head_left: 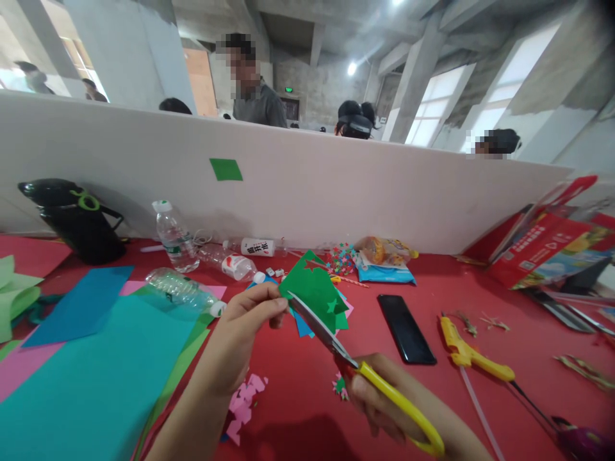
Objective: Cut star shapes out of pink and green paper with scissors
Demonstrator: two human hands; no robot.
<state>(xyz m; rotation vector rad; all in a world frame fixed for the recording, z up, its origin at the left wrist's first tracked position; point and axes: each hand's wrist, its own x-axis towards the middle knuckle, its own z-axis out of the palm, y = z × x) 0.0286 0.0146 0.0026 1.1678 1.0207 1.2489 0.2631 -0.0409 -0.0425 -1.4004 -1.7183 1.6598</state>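
My left hand (254, 314) pinches the corner of a green sheet of paper (307, 285) whose upper edge has a jagged cut-out. My right hand (379, 390) is closed round the yellow handles of a pair of scissors (331, 339). The blades point up and left, their tips close to my left fingertips and overlapping the paper's lower edge; I cannot tell whether they touch it. Behind and below the green paper, more coloured paper (302, 325) shows in part. Pink paper scraps (245, 403) lie under my left wrist, and small pink and green pieces (340, 387) lie beside my right hand.
Large coloured sheets (96, 378) cover the table's left side. Plastic bottles (175, 240), a black flask (72, 221) and a snack packet (387, 259) stand or lie along a white partition (307, 186). Rightward are a phone (406, 328), a yellow glue gun (473, 352) and a red bag (552, 237).
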